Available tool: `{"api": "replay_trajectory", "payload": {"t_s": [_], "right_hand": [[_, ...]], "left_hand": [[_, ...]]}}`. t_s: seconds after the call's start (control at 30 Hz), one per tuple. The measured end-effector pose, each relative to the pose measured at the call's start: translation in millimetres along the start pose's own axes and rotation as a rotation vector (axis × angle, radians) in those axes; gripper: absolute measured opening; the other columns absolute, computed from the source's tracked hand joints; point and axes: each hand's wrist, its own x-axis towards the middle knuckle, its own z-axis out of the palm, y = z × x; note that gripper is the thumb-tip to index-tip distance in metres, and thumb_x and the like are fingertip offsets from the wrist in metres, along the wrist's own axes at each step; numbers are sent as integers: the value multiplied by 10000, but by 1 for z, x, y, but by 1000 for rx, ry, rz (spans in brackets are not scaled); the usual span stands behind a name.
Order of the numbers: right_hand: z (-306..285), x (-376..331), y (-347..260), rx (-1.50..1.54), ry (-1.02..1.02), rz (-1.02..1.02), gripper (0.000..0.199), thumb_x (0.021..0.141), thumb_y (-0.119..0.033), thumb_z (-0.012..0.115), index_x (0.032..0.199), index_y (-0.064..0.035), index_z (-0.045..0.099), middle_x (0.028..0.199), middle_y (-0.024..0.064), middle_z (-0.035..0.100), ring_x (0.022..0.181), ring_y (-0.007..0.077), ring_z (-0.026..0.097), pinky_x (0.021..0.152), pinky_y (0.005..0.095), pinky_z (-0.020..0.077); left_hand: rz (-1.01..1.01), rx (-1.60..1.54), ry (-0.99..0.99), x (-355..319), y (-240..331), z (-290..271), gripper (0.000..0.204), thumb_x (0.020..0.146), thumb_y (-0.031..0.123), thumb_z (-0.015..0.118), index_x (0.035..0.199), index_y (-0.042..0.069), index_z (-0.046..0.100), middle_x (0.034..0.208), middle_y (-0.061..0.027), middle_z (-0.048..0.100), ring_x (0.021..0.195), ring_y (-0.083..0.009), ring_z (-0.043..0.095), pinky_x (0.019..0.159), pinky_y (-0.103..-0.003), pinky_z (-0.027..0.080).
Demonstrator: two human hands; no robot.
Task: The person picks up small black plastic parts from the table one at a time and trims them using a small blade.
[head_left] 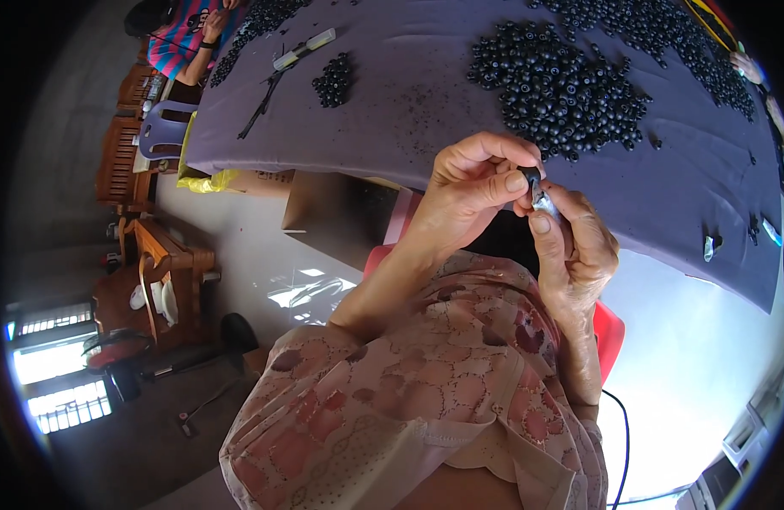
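In front of my chest, at the table's near edge, both hands meet. My left hand (468, 183) pinches a small black rounded piece (529, 175) between thumb and fingertips. It resembles the pieces piled on the table. My right hand (581, 246) is closed around a small silvery-white object (544, 203), its tip touching or very close to the black piece. Fingers cover most of that object, so its kind cannot be told. Just beyond my hands spreads a big pile of shiny black round pieces (566, 93), many with a paler spot in the middle.
A purple-grey cloth (409, 51) covers the table. On it lie a smaller black pile (333, 81), a pale-handled tool (303, 49) and scraps (711, 246). Other people's hands (215, 25) show at far left and right. A cardboard box (324, 204) stands below the table edge.
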Motion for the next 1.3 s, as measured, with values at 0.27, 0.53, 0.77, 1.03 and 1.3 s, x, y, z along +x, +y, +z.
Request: {"api": "replay_trajectory", "payload": {"t_s": [0.27,0.53,0.77,1.03,1.3], "right_hand": [[1,1,2,-38,-14,-37,164,802,-38,543,939,50,556,801,84,587,706,112,562,629,197,441],[5,0,7,33,-15,-25,167,802,-30,540,945,54,555,808,85,583,711,115,561,632,196,440],[6,2,8,81,-30,5,175,799,-25,543,954,56,554,786,70,562,691,101,535,608,183,419],[6,4,6,98,-40,24,161,796,-10,539,942,57,551,790,53,541,684,77,476,608,175,384],[9,5,9,153,-27,24,159,770,3,556,925,35,566,791,86,577,713,125,571,629,209,449]], "left_hand": [[-8,-21,22,-3,-1,-3,141,769,-17,553,907,3,567,872,-104,560,659,-123,543,588,-230,462],[31,34,1,-5,-1,-8,154,764,-24,558,916,-1,550,872,-126,570,662,-120,546,586,-223,469],[94,102,-5,-4,-3,-11,154,758,-27,565,905,1,528,866,-134,567,662,-115,544,580,-216,471],[129,140,20,-3,-3,-7,152,767,-12,565,912,9,524,864,-109,558,675,-101,526,587,-206,464],[135,128,38,-5,-2,-5,175,771,5,564,938,28,517,838,-112,551,673,-96,506,599,-191,431]]}}
